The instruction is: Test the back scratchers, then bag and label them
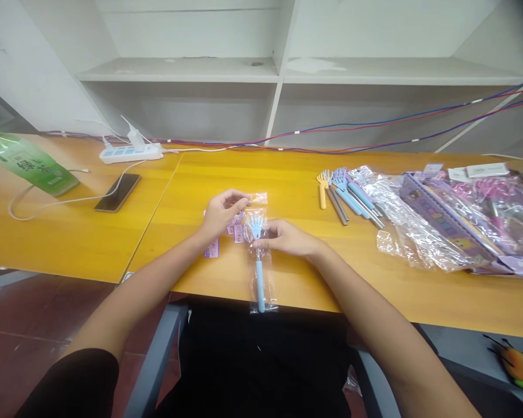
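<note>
A light-blue back scratcher [260, 278] with a hand-shaped head lies inside a clear plastic bag [268, 290] at the table's front edge. My right hand [283, 237] pinches the bagged scratcher just below its head. At the bag's top, my left hand [226, 212] has its thumb and fingers closed together by the clear flap [258, 198]; whether it grips the flap is hard to make out. Small purple printed cards [211, 248] lie under and beside my left hand. To the right, several loose back scratchers [353, 200] in yellow, blue and purple lie in a pile.
Clear plastic bags [418, 226] and a purple display box [444, 215] with packaged scratchers occupy the right side. On the left are a phone [118, 193], a green bottle [35, 165] and a power strip [131, 152]. Cables run along the back below white shelves [192, 71].
</note>
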Motion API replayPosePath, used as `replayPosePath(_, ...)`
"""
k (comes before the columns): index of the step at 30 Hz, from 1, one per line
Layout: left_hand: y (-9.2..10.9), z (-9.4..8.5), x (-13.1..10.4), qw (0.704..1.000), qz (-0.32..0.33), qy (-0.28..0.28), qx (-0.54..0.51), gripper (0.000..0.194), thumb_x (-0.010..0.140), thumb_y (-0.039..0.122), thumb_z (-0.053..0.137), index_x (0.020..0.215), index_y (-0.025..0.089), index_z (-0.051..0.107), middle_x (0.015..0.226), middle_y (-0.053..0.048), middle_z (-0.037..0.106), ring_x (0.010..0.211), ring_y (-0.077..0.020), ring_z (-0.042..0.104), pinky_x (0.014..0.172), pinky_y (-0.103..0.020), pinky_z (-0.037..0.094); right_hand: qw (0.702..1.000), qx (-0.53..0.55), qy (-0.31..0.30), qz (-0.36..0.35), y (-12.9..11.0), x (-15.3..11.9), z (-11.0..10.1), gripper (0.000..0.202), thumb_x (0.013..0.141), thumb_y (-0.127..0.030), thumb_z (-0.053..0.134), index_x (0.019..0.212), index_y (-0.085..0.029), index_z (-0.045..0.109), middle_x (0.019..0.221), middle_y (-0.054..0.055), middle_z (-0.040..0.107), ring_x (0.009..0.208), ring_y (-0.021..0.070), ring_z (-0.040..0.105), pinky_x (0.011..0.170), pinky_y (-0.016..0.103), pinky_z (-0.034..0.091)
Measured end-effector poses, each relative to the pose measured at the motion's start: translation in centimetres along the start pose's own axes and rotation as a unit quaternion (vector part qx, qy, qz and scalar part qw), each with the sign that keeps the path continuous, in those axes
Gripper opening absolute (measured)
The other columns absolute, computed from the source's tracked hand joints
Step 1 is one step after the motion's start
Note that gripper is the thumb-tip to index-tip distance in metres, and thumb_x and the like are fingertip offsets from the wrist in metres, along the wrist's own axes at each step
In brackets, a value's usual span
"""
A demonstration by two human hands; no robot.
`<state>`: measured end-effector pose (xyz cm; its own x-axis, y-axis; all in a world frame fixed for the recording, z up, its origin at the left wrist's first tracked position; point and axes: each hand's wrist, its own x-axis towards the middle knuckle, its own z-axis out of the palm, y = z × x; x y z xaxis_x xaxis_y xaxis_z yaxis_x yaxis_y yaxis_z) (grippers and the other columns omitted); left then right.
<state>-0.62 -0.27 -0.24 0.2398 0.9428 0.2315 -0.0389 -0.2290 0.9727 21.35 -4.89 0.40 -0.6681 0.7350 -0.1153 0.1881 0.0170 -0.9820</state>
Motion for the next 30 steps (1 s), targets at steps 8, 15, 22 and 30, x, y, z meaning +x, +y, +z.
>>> replayPosePath(8,0.2,0.2,0.2,0.997,0.033,0.06,-0.04,0.022,0.098,0.036,0.071,0.111,0.025,0.058,0.08,0.004,0.064,0.065,-0.0096,0.063,0.062,-0.022,0.052,0.998,-0.063,-0.022,0.005,0.3,0.2,0.0,0.041,0.084,-0.056,0.084,0.096,-0.017,0.078,0.095,0.004,0.076,0.088,0.0203,0.068,0.087,0.037,0.056)
replayPosePath(15,-0.2,0.1,0.1,1.0,0.011,0.021,0.006,0.017,0.101,0.029,0.059,0.094,0.019,0.071,0.093,-0.003,0.067,0.076,-0.0103,0.065,0.069,-0.023,0.057,0.998,-0.059,-0.01,0.005,0.3,0.2,0.1,0.04,0.083,-0.056,0.085,0.097,-0.019,0.079,0.096,0.004,0.077,0.09,0.0218,0.069,0.087,0.038,0.056)
replayPosePath(22,-0.2,0.5,-0.3,1.0,0.024,-0.008,0.008,0.03,0.089,0.027,0.073,0.118,0.02,0.074,0.127,-0.009,0.064,0.082,-0.0117,0.068,0.074,-0.026,0.058,0.998,-0.039,0.037,-0.028,1.4,0.8,-0.3,0.036,0.094,-0.055,0.069,0.101,-0.021,0.078,0.094,0.004,0.075,0.088,0.022,0.065,0.084,0.038,0.055)
replayPosePath(30,0.0,0.4,-0.3,0.996,0.083,0.027,0.032,0.047,0.087,0.034,0.081,0.132,0.025,0.07,0.14,-0.009,0.061,0.107,-0.0186,0.067,0.099,-0.033,0.056,0.954,-0.202,0.167,-0.148,3.1,2.0,-0.7,0.025,0.094,-0.034,0.059,0.112,-0.022,0.072,0.11,0.009,0.065,0.103,0.0268,0.06,0.096,0.044,0.051)
